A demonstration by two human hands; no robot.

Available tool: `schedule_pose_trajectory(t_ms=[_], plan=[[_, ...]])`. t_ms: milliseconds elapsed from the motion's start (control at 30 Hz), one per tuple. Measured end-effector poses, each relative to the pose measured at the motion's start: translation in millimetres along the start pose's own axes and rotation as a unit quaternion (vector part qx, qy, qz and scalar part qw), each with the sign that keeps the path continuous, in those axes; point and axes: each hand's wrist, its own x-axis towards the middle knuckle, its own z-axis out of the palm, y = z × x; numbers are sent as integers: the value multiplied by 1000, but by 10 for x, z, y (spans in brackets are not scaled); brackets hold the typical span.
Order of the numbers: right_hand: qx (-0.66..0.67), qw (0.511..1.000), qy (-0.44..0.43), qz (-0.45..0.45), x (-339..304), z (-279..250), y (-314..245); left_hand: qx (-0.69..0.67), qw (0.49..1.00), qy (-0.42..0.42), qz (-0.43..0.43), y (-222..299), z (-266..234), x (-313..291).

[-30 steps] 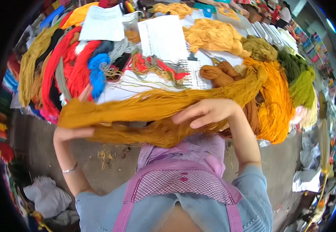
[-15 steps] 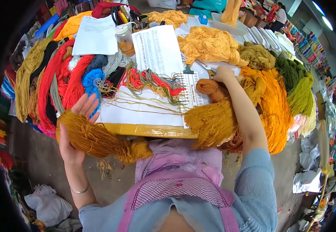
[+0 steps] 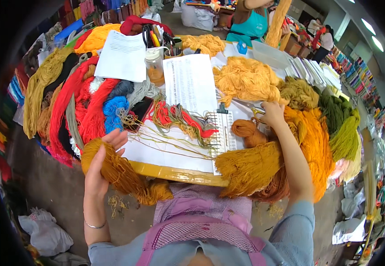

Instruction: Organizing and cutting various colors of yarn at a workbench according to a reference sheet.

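A golden-brown yarn skein (image 3: 121, 175) hangs over the table's near left edge. My left hand (image 3: 98, 170) holds its rounded end between the thumb and outstretched fingers. The skein's far end droops toward my apron. Across the table, my right hand (image 3: 273, 114) is closed at the handles of a pair of scissors (image 3: 256, 111); the fingertips are partly hidden. A second golden-brown skein (image 3: 250, 166) lies under my right forearm, beside a small brown yarn bundle (image 3: 245, 128). Between my hands, red, grey and olive threads (image 3: 179, 117) run to a punched white card (image 3: 223, 128).
Heaped skeins crowd both sides, red (image 3: 86, 119) at left and orange (image 3: 309, 142) at right. Pale orange yarn (image 3: 247, 80), printed sheets (image 3: 190, 80) and a lidded jar (image 3: 154, 66) stand farther back. A person in a teal apron (image 3: 250, 24) is beyond the table.
My view has tilted up, bringing in more of the far side. My right hand and the scissors have shifted slightly right. My left hand has moved slightly with the skein.
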Motion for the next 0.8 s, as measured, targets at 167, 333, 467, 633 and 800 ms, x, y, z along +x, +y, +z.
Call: schedule_pose_trajectory(t_ms=[167, 333, 467, 633, 800], plan=[[72, 992, 98, -9, -30, -289, 129, -32, 997, 49, -49, -51, -26, 89], [319, 945, 75, -7, 397, -223, 185, -213, 970, 98, -71, -141, -137, 186], [402, 889, 215, 46, 703, -287, 682, -378, 923, -66, -22, 208, 94, 555], [426, 892, 151, 7, 209, -817, -275, -371, 928, 18, -34, -11, -154, 515], [751, 644, -129, 70, -859, -546, -1287, -368, 928, -65, 5, 176, 123, 413]])
